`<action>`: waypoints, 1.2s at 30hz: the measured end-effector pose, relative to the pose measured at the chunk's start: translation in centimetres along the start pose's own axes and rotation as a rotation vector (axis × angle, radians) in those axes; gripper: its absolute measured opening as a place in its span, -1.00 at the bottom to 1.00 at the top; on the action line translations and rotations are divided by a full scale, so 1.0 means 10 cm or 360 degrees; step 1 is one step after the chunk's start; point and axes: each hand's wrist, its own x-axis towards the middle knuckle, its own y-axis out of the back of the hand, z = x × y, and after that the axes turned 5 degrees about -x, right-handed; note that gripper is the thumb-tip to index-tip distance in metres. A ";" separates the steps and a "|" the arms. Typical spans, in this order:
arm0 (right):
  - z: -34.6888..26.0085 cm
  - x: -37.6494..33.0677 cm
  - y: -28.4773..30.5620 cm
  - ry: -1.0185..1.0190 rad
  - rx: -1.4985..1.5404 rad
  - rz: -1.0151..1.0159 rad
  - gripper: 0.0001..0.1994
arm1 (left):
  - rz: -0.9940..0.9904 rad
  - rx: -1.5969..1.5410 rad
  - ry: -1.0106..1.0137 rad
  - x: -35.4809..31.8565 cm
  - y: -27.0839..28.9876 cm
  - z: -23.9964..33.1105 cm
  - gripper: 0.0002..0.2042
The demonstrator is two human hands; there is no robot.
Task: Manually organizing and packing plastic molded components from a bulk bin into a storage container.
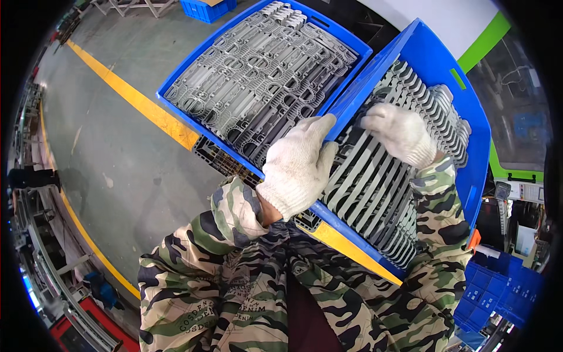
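My left hand [299, 167], in a white knit glove, is closed over the near side wall of the right blue crate [352, 97], with fingers and thumb at its rim. Inside that crate stand rows of thin, curved grey parts [366, 176], stacked on edge. My right hand [402, 134], gloved too, reaches into the crate over these parts. Its fingers are curled down at the top of the row, and what they hold, if anything, is hidden. More curved grey parts [446, 111] stand along the crate's far side.
Left of it, a second blue crate [202, 132] is packed with flat-lying grey parts [258, 70]. A black pallet [217, 155] shows beneath. Yellow lines [129, 97] cross the grey floor. Stacked blue bins [492, 287] stand at lower right, beside a green-and-white machine [487, 41].
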 end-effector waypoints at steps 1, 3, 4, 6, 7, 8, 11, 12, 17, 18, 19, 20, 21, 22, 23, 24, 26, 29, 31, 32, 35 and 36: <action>0.06 -0.08 -0.13 -0.0026 -0.0021 -0.0011 -0.88 | 0.0009 0.0090 -0.0113 0.03 -0.04 -0.01 -0.57; 0.19 -0.23 -0.56 -0.0498 0.1454 -0.0096 -0.94 | -0.0033 0.0074 -0.0168 0.08 -0.07 0.08 -0.57; -0.12 0.15 -0.04 -0.0866 0.1242 -0.0538 -0.93 | -0.0076 0.0237 -0.0273 0.05 0.00 0.07 -0.58; 0.05 0.04 -0.14 -0.0122 0.0121 -0.0166 -0.89 | -0.0199 0.0383 -0.0443 0.11 -0.06 0.13 -0.66; 0.03 0.20 -0.15 -0.0082 0.0180 -0.0093 -0.88 | -0.0210 0.0422 -0.0438 0.09 0.02 0.16 -0.66; 0.06 0.19 -0.14 -0.0169 0.0264 -0.0224 -0.79 | -0.0302 0.0565 -0.0380 0.11 -0.01 0.16 -0.68; 0.07 0.09 -0.06 -0.0600 0.0559 -0.0294 -0.61 | -0.0405 0.0791 -0.0363 0.17 -0.13 0.09 -0.74; -0.04 0.17 0.05 -0.0939 0.0766 -0.0313 -0.63 | -0.0418 0.0793 -0.0311 0.15 -0.09 0.03 -0.75; 0.21 -0.25 -0.16 -0.1505 0.0894 0.0271 -0.51 | -0.0541 0.0872 -0.0114 0.24 -0.13 0.21 -0.64; 0.27 -0.33 -0.27 -0.1477 0.0827 0.0372 -0.51 | -0.0664 0.0930 -0.0009 0.27 -0.18 0.26 -0.59; 0.28 -0.31 -0.43 -0.1421 0.0792 0.0480 -0.49 | -0.0696 0.1024 0.0050 0.27 -0.17 0.26 -0.56; 0.25 -0.30 -0.44 -0.1454 0.0763 0.0425 -0.45 | -0.0699 0.1144 -0.0047 0.27 -0.17 0.24 -0.55; 0.22 -0.28 -0.45 -0.1485 0.0734 0.0368 -0.41 | -0.0696 0.1260 -0.0147 0.29 -0.19 0.22 -0.55; 0.27 -0.22 -0.55 -0.1493 0.0845 0.0347 -0.35 | -0.0678 0.1383 -0.0241 0.32 -0.19 0.28 -0.54; 0.25 -0.17 -0.53 -0.1534 0.0812 0.0373 -0.35 | -0.0661 0.1458 -0.0326 0.36 -0.20 0.30 -0.58; 0.26 -0.16 -0.49 -0.1575 0.0861 0.0284 -0.34 | -0.0677 0.1455 -0.0366 0.39 -0.22 0.25 -0.61; 0.28 -0.10 -0.51 -0.1651 0.0908 0.0307 -0.28 | -0.0690 0.1467 -0.0411 0.49 -0.28 0.26 -0.64; 0.37 -0.16 -0.56 -0.1665 0.1168 0.0300 -0.23 | -0.0727 0.1616 -0.0299 0.60 -0.40 0.34 -0.65; 0.41 -0.14 -0.63 -0.1642 0.1057 0.0376 -0.21 | -0.0730 0.1765 -0.0245 0.63 -0.45 0.41 -0.62; 0.42 -0.14 -0.62 -0.1615 0.1045 0.0333 -0.22 | -0.0733 0.1769 -0.0248 0.63 -0.47 0.44 -0.62; 0.44 -0.10 -0.55 -0.1577 0.1120 0.0319 -0.26 | -0.0777 0.1824 -0.0202 0.63 -0.49 0.47 -0.62; 0.46 -0.10 -0.52 -0.1566 0.1133 0.0263 -0.26 | -0.0753 0.1817 -0.0307 0.62 -0.48 0.47 -0.59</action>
